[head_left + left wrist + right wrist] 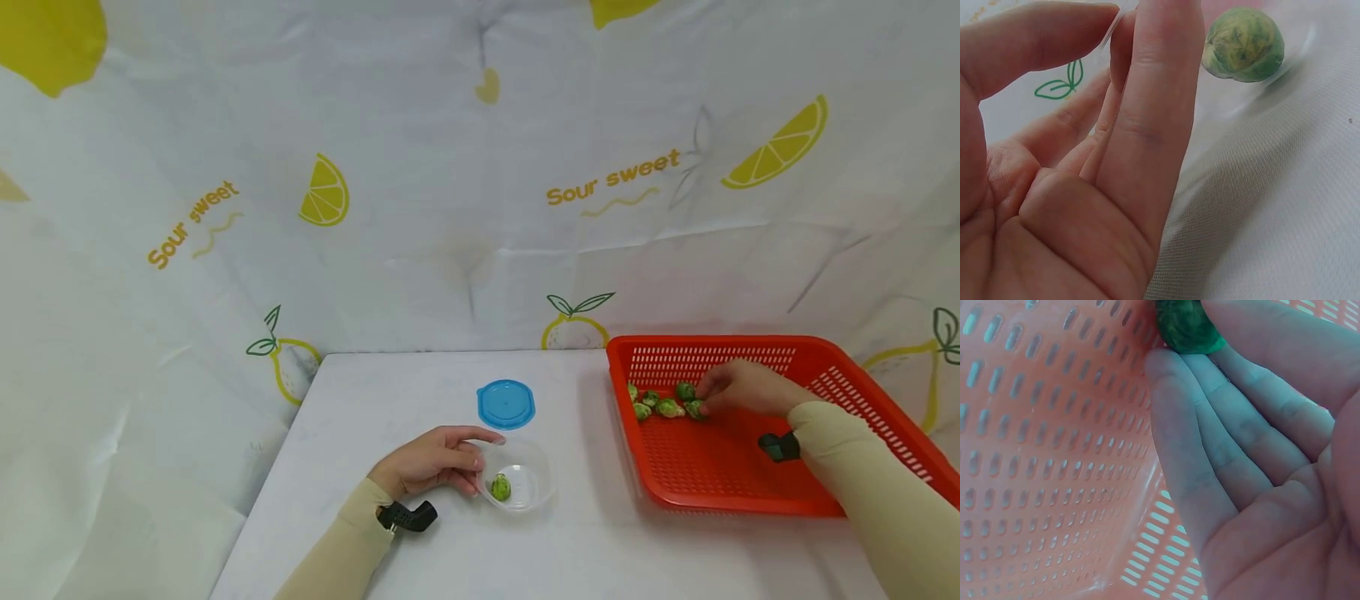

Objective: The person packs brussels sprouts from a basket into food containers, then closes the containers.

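Observation:
My left hand (pixel 431 460) grips the rim of a small clear plastic bowl (pixel 534 492) standing on the table. Inside the bowl lies one green Brussels sprout (pixel 501 487), seen close up past the fingers in the left wrist view. On the right, my right hand (pixel 753 388) reaches down into a red plastic basket (pixel 652 492). Its thumb and fingertips pinch a Brussels sprout (pixel 1188 326), partly cut off by the top edge of the right wrist view. Several other Brussels sprouts (pixel 667 407) lie to the left of that hand, along the basket's left side.
A round blue lid (pixel 506 404) lies flat on the white table (pixel 360 400), just behind the bowl. The basket's raised, slotted walls surround the right hand. Behind the table hangs a white cloth (pixel 435 167) printed with lemons.

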The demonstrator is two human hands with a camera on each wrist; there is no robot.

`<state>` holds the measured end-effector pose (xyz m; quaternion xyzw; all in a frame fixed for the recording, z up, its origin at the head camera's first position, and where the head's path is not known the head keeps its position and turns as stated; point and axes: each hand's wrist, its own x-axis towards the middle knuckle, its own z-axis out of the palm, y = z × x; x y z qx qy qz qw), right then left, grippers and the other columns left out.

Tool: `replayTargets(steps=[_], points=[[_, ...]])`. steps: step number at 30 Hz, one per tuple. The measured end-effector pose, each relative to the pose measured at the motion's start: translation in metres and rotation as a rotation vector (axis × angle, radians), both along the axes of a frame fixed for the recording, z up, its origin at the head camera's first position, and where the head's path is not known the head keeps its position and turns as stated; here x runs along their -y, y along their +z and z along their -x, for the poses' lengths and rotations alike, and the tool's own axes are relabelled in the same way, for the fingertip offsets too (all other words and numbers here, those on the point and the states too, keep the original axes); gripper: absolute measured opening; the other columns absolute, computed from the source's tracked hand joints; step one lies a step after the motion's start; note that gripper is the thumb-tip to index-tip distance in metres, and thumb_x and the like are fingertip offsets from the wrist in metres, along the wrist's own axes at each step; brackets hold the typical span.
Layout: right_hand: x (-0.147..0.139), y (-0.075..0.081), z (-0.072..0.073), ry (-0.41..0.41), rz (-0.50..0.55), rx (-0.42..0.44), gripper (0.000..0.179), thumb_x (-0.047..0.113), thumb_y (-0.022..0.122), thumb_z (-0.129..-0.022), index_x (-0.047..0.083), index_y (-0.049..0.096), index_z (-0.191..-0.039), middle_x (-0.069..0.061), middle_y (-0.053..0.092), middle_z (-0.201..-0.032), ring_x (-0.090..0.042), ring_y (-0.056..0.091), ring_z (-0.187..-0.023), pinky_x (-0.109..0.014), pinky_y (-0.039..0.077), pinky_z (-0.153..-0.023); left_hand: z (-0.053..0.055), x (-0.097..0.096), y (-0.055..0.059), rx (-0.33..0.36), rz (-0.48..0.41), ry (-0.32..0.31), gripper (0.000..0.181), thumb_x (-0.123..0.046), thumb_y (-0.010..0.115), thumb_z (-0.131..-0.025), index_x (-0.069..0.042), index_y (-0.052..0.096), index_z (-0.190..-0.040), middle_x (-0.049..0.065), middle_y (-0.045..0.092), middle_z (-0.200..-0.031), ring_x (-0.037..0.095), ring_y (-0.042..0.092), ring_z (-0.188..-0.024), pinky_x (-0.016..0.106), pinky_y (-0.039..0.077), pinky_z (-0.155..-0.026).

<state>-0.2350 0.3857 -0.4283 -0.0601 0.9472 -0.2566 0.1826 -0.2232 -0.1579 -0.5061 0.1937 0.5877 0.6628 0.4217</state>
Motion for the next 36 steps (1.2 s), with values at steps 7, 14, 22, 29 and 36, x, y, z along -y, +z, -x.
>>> replayTargets(steps=[7,14,22,29,36], points=[[-0.004,0.005,-0.006,0.031,-0.041,-0.011,0.032,0.027,0.085,-0.094,0.004,0.082,-0.115,-0.009,0.081,-0.109,-0.019,0.07,-0.096,-0.039,0.061,-0.084,0.001,-0.002,0.0,-0.006,-0.001,-0.006,0.057,-0.011,0.072,-0.102,-0.008,0.055,-0.156,0.003,0.079,-0.091,0.014,0.079,-0.083,0.031,0.069,-0.08],[0.001,0.021,-0.022,0.017,-0.039,-0.051,0.033,0.031,0.084,-0.095,0.007,0.083,-0.117,-0.006,0.082,-0.11,-0.019,0.07,-0.098,-0.033,0.06,-0.081,0.001,-0.003,0.001,-0.008,-0.007,-0.015,0.058,-0.012,0.073,-0.101,-0.008,0.055,-0.156,0.003,0.079,-0.092,0.014,0.079,-0.083,0.031,0.069,-0.08],[0.027,0.052,-0.04,0.012,-0.027,-0.102,0.043,0.038,0.082,-0.096,0.009,0.08,-0.127,-0.006,0.081,-0.118,-0.022,0.072,-0.104,-0.044,0.066,-0.085,0.0,0.0,0.001,-0.005,0.006,-0.005,0.059,-0.013,0.074,-0.101,-0.008,0.055,-0.156,0.004,0.079,-0.093,0.015,0.079,-0.083,0.03,0.069,-0.08],[0.074,0.076,-0.043,0.055,0.025,-0.17,0.041,0.039,0.082,-0.096,0.012,0.08,-0.127,0.001,0.081,-0.113,-0.018,0.071,-0.1,-0.037,0.062,-0.083,0.0,0.002,0.0,-0.015,0.012,-0.003,0.058,-0.013,0.073,-0.101,-0.008,0.055,-0.156,0.004,0.079,-0.093,0.015,0.079,-0.083,0.031,0.069,-0.081],[0.125,0.082,-0.04,0.082,0.083,-0.188,0.031,0.036,0.084,-0.096,0.019,0.084,-0.121,0.004,0.081,-0.106,-0.016,0.068,-0.094,-0.031,0.058,-0.08,0.002,0.0,-0.002,-0.013,-0.001,-0.014,0.055,-0.009,0.069,-0.103,-0.008,0.055,-0.156,0.004,0.079,-0.092,0.015,0.079,-0.083,0.031,0.069,-0.08]])
